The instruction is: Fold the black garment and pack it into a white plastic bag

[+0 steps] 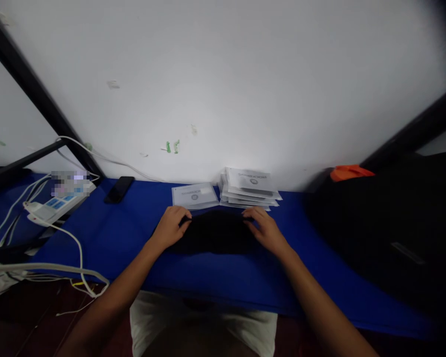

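Observation:
A piece of black cloth (217, 233) lies on the blue table in front of me, its outline roughly oblong. My left hand (173, 225) pinches the cloth's far left corner between thumb and fingers. At the far right corner, my right hand (262, 227) grips the cloth the same way. Just beyond it lies a flat clear packet (195, 196) with printed lettering. To the right of that packet rises a stack of similar packets (249, 186), close to my right fingers. How the cloth is folded is too dark to make out.
A black phone (119, 190) lies at the back left of the blue tabletop (107, 243). Left of it are a power strip (57, 206) and white cables (80, 248). A large dark heap (386, 228) with an orange piece (351, 172) on top fills the right side. A white wall (223, 89) stands behind.

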`<state>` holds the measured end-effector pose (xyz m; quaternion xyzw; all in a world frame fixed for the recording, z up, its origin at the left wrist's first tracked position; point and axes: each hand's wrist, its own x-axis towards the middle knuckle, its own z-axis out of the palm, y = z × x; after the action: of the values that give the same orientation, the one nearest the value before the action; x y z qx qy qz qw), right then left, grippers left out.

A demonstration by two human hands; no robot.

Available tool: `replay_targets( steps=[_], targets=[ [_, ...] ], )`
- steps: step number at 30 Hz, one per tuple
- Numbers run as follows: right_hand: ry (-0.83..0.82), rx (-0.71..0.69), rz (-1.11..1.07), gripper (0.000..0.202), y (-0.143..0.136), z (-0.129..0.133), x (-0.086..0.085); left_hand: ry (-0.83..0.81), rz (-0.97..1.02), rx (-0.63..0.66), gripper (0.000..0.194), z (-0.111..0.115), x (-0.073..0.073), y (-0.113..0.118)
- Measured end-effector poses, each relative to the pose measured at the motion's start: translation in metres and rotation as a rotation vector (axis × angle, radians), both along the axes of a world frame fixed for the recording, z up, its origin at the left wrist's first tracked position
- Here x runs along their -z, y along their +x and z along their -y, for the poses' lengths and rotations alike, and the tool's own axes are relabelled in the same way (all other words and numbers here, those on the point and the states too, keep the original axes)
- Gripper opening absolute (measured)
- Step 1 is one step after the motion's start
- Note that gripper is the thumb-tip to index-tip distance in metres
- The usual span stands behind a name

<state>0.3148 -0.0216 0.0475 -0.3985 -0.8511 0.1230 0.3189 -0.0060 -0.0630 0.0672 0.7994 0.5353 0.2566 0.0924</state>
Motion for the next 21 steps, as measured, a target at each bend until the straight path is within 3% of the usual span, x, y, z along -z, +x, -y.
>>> replay_targets(
  steps=[4,7,9,12,15,17,21],
  targets=[
    [-0.088,-0.116,0.001,0.012,0.014,0.035,0.000,-0.047,0.031,0.284,0.009,0.034,-0.003,-0.007],
    [-0.153,-0.126,0.102,0.013,0.019,0.057,0.008,-0.145,0.036,0.331,0.006,0.048,0.003,-0.015],
    [-0.169,-0.112,0.140,0.014,0.019,0.065,0.012,-0.126,0.078,0.233,0.011,0.048,0.011,-0.023],
    [-0.147,-0.079,0.120,0.014,0.014,0.065,0.013,-0.009,0.074,-0.071,0.021,0.034,0.027,-0.038],
    [-0.099,-0.031,0.079,0.016,0.007,0.058,0.012,-0.050,0.028,-0.330,0.048,0.014,0.041,-0.053],
    [-0.080,0.014,0.067,0.016,0.003,0.052,0.012,-0.146,0.047,-0.381,0.053,0.003,0.046,-0.060],
    [-0.084,0.045,0.085,0.023,0.000,0.045,0.019,-0.191,0.104,-0.281,0.017,-0.003,0.043,-0.063]
  ],
)
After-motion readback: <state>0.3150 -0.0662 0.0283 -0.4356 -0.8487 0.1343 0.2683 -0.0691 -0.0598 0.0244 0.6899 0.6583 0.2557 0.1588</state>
